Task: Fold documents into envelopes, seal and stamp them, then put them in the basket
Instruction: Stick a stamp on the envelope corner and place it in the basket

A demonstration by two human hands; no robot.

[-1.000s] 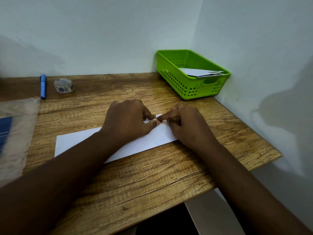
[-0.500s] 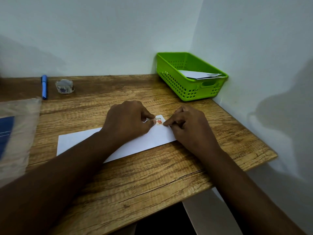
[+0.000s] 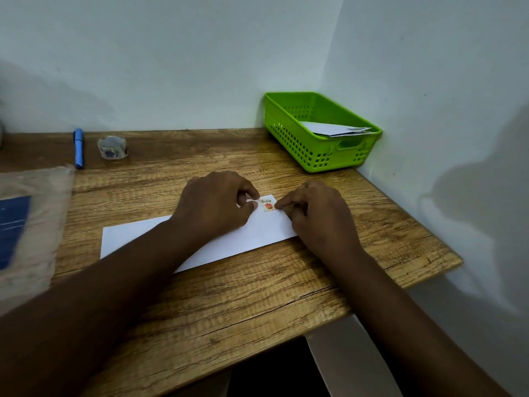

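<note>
A long white envelope (image 3: 137,237) lies flat and slightly slanted on the wooden table (image 3: 229,296). A small colourful stamp (image 3: 267,205) sits flat on its far right corner. My left hand (image 3: 213,204) rests on the envelope with fingers curled, its thumb tip pressing down just left of the stamp. My right hand (image 3: 317,216) rests on the envelope's right end, its index fingertip touching the stamp's right edge. The green basket (image 3: 323,156) stands at the far right corner with white envelopes (image 3: 335,128) inside.
A blue pen (image 3: 78,149) and a small roll of stickers (image 3: 112,147) lie at the back left. A clear plastic bag (image 3: 28,224) with something blue inside covers the left edge. Walls close off the back and right; the table ends just right of my right hand.
The stamp, earlier hidden between my fingertips, now lies flat and in full view on the envelope's corner. My fingertips have drawn apart to either side of it.
</note>
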